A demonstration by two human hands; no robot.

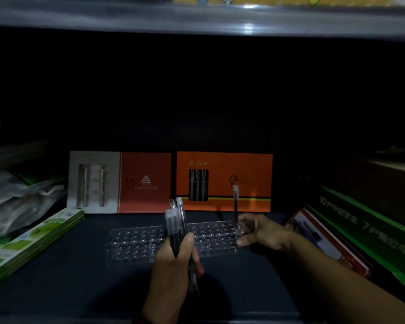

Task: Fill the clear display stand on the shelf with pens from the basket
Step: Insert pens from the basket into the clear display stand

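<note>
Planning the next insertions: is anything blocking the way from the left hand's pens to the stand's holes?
Nothing visible does. The clear display stand lies beyond the pen bundle in the left hand; only the right hand and its upright pen sit at its far-right corner.

Free shelf (pixel 84 284) in front of stand (pixel 136 244); boxes (pixel 225 181) close behind, stacks (pixel 33 239) L+R.

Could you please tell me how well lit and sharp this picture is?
Head view: very dim, the shelf's back black; a glare spot on the upper shelf edge; the clear display stand shows only as faint glints; the left hand and its pens look soft; the pen in the right hand reads clearer against the orange box.
</note>
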